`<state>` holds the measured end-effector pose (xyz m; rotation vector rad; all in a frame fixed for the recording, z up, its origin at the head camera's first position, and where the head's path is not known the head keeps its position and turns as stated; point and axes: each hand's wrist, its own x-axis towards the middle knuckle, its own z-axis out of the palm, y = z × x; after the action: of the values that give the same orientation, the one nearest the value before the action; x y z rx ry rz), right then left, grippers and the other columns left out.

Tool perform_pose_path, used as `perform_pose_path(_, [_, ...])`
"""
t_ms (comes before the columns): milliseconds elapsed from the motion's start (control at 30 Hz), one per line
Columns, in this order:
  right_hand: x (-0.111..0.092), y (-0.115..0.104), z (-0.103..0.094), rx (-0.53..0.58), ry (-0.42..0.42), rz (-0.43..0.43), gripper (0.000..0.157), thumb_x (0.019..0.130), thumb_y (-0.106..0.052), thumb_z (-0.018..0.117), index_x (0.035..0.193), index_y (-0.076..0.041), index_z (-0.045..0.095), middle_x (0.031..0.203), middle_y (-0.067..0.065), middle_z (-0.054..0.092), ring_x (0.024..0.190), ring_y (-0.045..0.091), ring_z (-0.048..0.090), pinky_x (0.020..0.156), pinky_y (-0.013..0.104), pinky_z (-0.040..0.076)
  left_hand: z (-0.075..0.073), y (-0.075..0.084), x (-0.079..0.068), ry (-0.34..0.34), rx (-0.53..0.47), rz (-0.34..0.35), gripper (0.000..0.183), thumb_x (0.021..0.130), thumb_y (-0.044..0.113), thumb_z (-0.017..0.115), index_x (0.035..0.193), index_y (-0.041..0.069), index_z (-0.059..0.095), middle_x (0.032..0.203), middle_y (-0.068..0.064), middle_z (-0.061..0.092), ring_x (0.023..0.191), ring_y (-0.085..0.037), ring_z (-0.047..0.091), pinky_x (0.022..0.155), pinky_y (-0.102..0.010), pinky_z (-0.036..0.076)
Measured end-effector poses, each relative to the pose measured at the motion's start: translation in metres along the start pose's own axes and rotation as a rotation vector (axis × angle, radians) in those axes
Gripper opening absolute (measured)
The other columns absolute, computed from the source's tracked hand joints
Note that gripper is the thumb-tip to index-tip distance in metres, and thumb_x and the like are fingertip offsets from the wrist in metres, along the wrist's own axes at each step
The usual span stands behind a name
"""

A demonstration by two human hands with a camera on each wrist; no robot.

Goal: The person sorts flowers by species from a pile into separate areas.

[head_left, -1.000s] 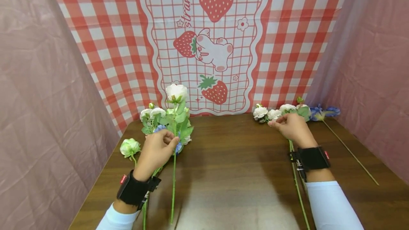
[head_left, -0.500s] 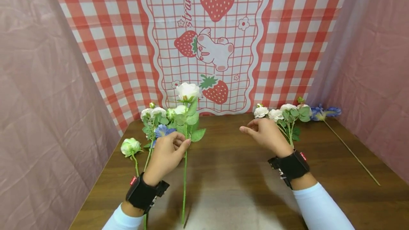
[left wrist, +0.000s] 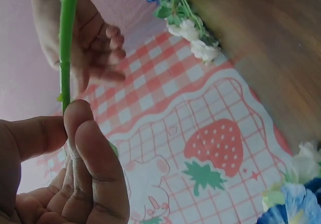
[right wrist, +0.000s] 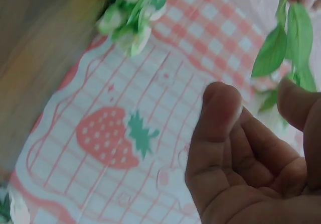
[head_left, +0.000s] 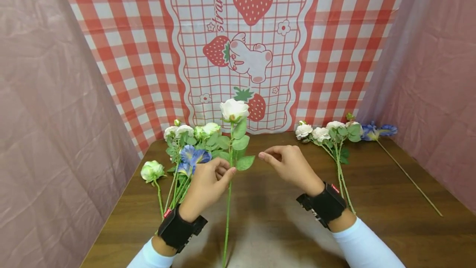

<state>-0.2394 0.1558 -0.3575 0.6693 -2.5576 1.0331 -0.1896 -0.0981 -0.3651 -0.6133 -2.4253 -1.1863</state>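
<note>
My left hand (head_left: 210, 185) pinches the green stem (left wrist: 65, 48) of a white artificial rose (head_left: 234, 110) between thumb and fingertips. The rose stands upright above the table, its leaves (head_left: 241, 143) just over the hand. To the right, my right hand (head_left: 291, 166) hovers near those leaves, apart from them. Its fingers are loosely bent, with a gap to the thumb and nothing between them in the right wrist view. Behind the left hand lies a bunch with a blue iris (head_left: 191, 158), white-green blooms (head_left: 206, 130) and small white roses (head_left: 178, 131).
A single pale green flower (head_left: 152, 171) lies at the left of the brown wooden table (head_left: 275, 202). At the back right lie a white rose spray (head_left: 334, 131) and a blue iris (head_left: 375, 130) with a long stem. A checked strawberry cloth (head_left: 327, 44) hangs behind.
My left hand has carried the white rose to the right, away from the bunch. My right hand has left the white spray and moved left toward the rose.
</note>
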Motion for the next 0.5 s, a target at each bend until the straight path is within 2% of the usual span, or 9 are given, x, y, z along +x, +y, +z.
perform_pose_path(133, [-0.002, -0.008, 0.011, 0.046, 0.01, -0.038, 0.035, 0.102, -0.039, 0.064, 0.108, -0.008, 0.079, 0.097, 0.003, 0.077, 0.083, 0.01, 0.07, 0.074, 0.037, 0.057, 0.005, 0.002, -0.002, -0.024, -0.008, 0.011, 0.006, 0.096, 0.016, 0.074, 0.095, 0.011, 0.071, 0.075, 0.01, 0.067, 0.063, -0.001, 0.061, 0.061, -0.024, 0.052])
perform_pose_path(200, [-0.003, -0.011, 0.016, 0.076, 0.009, -0.051, 0.034, 0.103, -0.036, 0.064, 0.107, -0.007, 0.079, 0.094, 0.003, 0.077, 0.079, 0.009, 0.068, 0.072, 0.034, 0.056, 0.008, 0.002, -0.003, -0.038, -0.011, 0.02, 0.006, 0.096, 0.016, 0.074, 0.096, 0.011, 0.071, 0.075, 0.009, 0.067, 0.062, -0.001, 0.061, 0.06, -0.024, 0.052])
perform_pose_path(333, [-0.008, -0.019, 0.025, 0.185, -0.02, -0.043, 0.033, 0.104, -0.034, 0.062, 0.089, -0.01, 0.078, 0.067, -0.004, 0.064, 0.057, 0.005, 0.052, 0.056, 0.025, 0.045, 0.014, 0.003, -0.004, -0.063, -0.027, 0.031, 0.006, 0.097, 0.015, 0.073, 0.097, 0.01, 0.071, 0.075, 0.008, 0.068, 0.062, -0.002, 0.061, 0.059, -0.024, 0.052])
perform_pose_path(433, [-0.012, -0.025, 0.029, 0.281, -0.055, -0.014, 0.038, 0.104, -0.034, 0.061, 0.077, -0.01, 0.071, 0.058, -0.004, 0.053, 0.05, 0.006, 0.045, 0.049, 0.024, 0.038, 0.019, 0.004, -0.006, -0.078, -0.033, 0.037, 0.005, 0.097, 0.013, 0.071, 0.097, 0.009, 0.071, 0.075, 0.007, 0.068, 0.062, -0.002, 0.061, 0.059, -0.024, 0.052])
perform_pose_path(500, [-0.014, -0.028, 0.03, 0.332, -0.073, 0.009, 0.041, 0.104, -0.035, 0.062, 0.074, -0.008, 0.069, 0.059, -0.003, 0.058, 0.05, 0.007, 0.048, 0.049, 0.024, 0.038, 0.023, 0.005, -0.007, -0.083, -0.032, 0.043, 0.004, 0.097, 0.011, 0.07, 0.095, 0.008, 0.071, 0.075, 0.006, 0.068, 0.062, -0.002, 0.061, 0.059, -0.024, 0.052])
